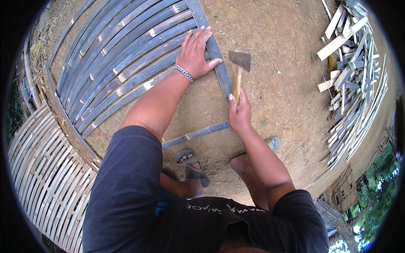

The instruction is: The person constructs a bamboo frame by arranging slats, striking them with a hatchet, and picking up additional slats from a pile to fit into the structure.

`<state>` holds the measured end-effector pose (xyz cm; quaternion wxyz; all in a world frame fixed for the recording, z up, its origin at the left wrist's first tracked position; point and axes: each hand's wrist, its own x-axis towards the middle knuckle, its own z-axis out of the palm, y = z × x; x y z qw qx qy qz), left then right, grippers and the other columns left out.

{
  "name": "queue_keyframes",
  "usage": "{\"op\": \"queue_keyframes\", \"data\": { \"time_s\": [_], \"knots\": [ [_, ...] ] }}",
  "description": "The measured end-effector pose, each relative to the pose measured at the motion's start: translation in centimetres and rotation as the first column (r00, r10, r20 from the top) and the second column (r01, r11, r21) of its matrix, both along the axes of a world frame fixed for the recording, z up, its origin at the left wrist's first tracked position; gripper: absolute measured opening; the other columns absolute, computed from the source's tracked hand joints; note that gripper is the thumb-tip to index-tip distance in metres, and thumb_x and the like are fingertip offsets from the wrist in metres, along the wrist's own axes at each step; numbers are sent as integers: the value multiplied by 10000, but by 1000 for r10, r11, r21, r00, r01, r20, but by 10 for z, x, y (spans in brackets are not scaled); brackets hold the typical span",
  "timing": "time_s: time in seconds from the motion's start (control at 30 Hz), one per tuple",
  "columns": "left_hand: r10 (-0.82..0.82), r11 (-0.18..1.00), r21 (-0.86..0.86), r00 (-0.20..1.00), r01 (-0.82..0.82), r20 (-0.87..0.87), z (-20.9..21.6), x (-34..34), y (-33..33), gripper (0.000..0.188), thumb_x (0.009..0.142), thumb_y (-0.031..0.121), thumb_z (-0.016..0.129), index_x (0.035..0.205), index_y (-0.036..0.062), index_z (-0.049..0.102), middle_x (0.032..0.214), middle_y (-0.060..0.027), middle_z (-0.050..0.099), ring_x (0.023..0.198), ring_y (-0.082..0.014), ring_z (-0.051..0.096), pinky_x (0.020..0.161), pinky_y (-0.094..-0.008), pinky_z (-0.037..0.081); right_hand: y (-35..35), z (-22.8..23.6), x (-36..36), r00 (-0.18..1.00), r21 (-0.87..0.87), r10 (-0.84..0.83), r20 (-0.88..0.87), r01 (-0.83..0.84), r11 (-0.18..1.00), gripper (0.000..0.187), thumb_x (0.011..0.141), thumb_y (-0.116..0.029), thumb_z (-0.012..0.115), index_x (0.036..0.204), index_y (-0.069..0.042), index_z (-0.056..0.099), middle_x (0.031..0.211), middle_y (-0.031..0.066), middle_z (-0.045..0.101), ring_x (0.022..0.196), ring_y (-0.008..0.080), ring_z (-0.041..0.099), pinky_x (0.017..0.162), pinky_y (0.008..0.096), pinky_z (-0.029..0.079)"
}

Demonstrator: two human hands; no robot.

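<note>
"Both the left hand (195,52) and the right hand (239,113) are showing. What are they doing?"

"The left hand is lying palm down on the dark side rail (223,80) of a slatted frame (115,71), its thumb spreading away from the fingers. A chain bracelet (183,73) is circling that wrist. The right hand is gripping a hatchet (240,63) low on its wooden handle; the dark metal head is pointing away from the body, near the rail."

"Is any writing showing?"

"White lettering (217,207) is running across the front of the person's dark shirt (190,232)."

"And farther out?"

"Dark sandals (192,159) are standing on brown earth (287,97). Split sticks (352,84) are lying heaped at right, a pale slatted panel (50,181) is spreading at lower left, and greenery (375,189) is filling the lower right edge."
</note>
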<state>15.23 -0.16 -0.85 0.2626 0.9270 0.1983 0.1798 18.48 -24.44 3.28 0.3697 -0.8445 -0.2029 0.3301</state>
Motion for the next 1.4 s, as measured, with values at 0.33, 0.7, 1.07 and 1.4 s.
{"op": "queue_keyframes", "data": {
  "time_s": [0.33, 0.7, 1.07, 1.4],
  "knots": [
    [-41, 999, 20, 989, 44, -145, -6, -4, 4, 998, 803, 510, 784, 1534, 33, 299, 1541, -157, 447, 1476, -260, 363, 1265, -462, 187, 16, 28, 27, 949, 164, 201, 242, -245, 956, 476, 996, -154, 568, 1441, -17, 469, 1263, 270, 609, 1132, 432, 634, 927, 492, 519],
    [-31, 999, -14, 986, 29, -163, -2, -3, 4, 1009, 802, 488, 800, 1550, 46, 286, 1548, -162, 436, 1475, -285, 367, 1260, -475, 202, 13, 20, 58, 906, 53, 317, 282, -344, 937, 466, 999, -177, 574, 1441, -56, 492, 1299, 235, 623, 1180, 415, 635, 975, 461, 523],
    [-38, 999, -21, 983, 35, -178, -1, -2, 2, 993, 809, 487, 795, 1541, 50, 285, 1541, -159, 449, 1474, -276, 370, 1264, -469, 203, 16, 12, 63, 916, -99, 349, 200, -335, 937, 434, 1002, -193, 574, 1412, -61, 525, 1297, 235, 632, 1180, 429, 619, 991, 447, 503],
    [-43, 999, -6, 990, 42, -133, -5, -5, 1, 1011, 810, 451, 808, 1535, 29, 244, 1534, -163, 456, 1474, -292, 368, 1254, -484, 217, 23, 22, 18, 993, -159, -108, -41, 100, 982, 713, 845, -194, 803, 1437, -7, 453, 1242, 245, 641, 1141, 375, 648, 973, 417, 509]
  ]
}}
